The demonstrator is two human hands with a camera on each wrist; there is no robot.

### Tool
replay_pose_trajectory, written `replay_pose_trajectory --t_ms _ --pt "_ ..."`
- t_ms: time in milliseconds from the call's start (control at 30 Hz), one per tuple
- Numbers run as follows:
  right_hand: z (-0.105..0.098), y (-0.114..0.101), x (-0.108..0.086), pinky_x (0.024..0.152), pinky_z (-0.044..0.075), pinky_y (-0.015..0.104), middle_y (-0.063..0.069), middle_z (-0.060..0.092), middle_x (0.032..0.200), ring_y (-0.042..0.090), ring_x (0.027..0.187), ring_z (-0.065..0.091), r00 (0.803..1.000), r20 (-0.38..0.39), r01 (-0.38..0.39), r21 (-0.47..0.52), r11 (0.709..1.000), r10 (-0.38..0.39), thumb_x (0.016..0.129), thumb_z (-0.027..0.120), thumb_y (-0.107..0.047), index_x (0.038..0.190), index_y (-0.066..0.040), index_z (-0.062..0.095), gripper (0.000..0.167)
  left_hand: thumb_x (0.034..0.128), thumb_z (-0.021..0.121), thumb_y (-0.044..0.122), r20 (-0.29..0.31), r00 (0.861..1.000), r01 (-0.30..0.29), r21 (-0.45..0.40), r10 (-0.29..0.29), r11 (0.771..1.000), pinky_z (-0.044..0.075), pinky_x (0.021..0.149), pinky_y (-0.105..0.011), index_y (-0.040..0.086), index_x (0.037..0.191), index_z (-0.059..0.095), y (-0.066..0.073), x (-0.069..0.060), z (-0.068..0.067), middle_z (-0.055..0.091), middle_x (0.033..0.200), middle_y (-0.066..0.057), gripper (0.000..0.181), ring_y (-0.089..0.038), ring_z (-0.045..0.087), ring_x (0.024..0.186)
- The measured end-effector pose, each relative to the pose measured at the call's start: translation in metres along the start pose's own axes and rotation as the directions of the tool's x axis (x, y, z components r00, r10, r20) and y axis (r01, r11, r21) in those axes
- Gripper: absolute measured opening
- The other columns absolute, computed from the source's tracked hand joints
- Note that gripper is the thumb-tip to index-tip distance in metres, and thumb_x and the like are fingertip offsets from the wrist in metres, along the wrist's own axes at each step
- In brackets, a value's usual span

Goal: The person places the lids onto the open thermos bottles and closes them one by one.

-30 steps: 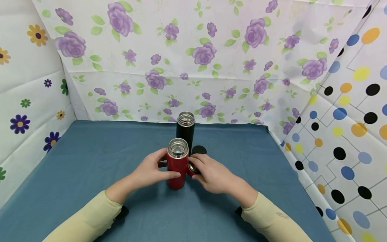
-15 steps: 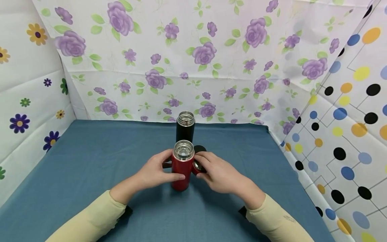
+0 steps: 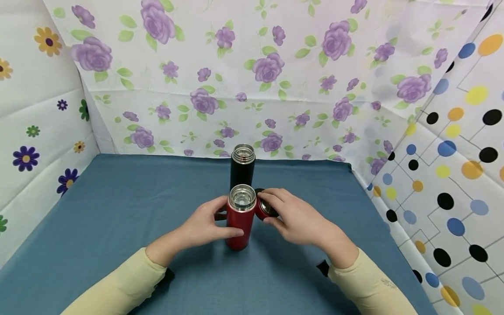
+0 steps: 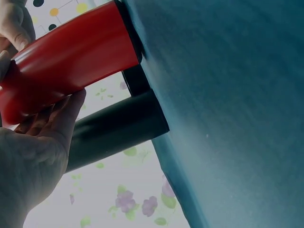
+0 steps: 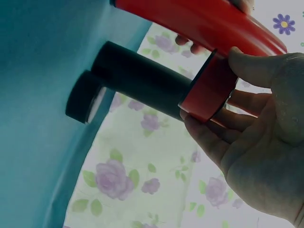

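Note:
My left hand grips a red thermos bottle by its side, thumb across the front. The bottle stands with its mouth uncovered, showing a steel rim, and its base is at the cloth. Just right of its neck, my right hand holds a red lid between thumb and fingers, tilted so that part of its underside shows in the head view. Behind the red bottle rises a black thermos bottle, also uncovered. A black lid lies on the cloth beside its base, mostly hidden in the head view.
Blue cloth covers the table. A curtain with purple flowers hangs at the back edge. Patterned sheets close off the left side and the right side.
The red bottle has shifted a little to the right with my left hand around it. My right hand has moved right and slightly away from me, carrying the red lid.

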State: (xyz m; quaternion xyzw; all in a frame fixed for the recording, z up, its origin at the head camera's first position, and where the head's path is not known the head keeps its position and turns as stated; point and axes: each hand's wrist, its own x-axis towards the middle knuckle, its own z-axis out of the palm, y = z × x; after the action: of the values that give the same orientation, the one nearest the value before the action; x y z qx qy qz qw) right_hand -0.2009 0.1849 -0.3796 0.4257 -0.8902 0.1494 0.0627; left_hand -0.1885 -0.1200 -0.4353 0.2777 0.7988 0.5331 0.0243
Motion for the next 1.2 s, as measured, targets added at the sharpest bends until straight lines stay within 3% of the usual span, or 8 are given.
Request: replay_pose_trajectory --t_ms 367,967,1200 --pt "-0.019 -0.003 0.004 0.11 0.059 0.044 0.009 0.057 0.157 0.026 0.141 0.058 1.0 0.001 0.022 0.001 1.0 -0.022 0.107 0.079 -0.029 0.159 -0.005 0.056 0.062 0.0904 0.097 0.029 0.001 1.0 -0.011 -0.011 0.011 1.0 0.061 0.106 -0.047 0.015 0.151 0.063 -0.002 0.0 0.001 0.072 0.139 0.001 0.071 -0.022 0.071 0.125" --pt "-0.041 -0.001 0.01 0.108 0.06 0.046 0.008 0.057 0.158 0.025 0.142 0.057 0.999 -0.042 0.022 0.027 0.999 -0.021 0.106 0.079 -0.03 0.162 -0.007 0.055 0.065 0.0907 0.096 0.03 0.011 1.0 0.02 -0.028 -0.02 0.999 0.062 0.103 -0.058 0.014 0.152 0.062 -0.003 -0.001 0.0 0.071 0.142 -0.003 0.072 -0.028 0.071 0.126" --pt "-0.05 -0.004 0.012 0.107 0.061 0.046 0.009 0.056 0.158 0.025 0.14 0.059 0.999 -0.039 0.027 0.014 1.0 -0.026 0.106 0.079 -0.03 0.162 -0.008 0.055 0.065 0.0899 0.097 0.03 0.013 1.0 0.02 -0.017 -0.02 1.0 0.063 0.104 -0.049 0.018 0.152 0.062 -0.003 -0.002 0.0 0.07 0.143 0.003 0.072 -0.023 0.071 0.128"
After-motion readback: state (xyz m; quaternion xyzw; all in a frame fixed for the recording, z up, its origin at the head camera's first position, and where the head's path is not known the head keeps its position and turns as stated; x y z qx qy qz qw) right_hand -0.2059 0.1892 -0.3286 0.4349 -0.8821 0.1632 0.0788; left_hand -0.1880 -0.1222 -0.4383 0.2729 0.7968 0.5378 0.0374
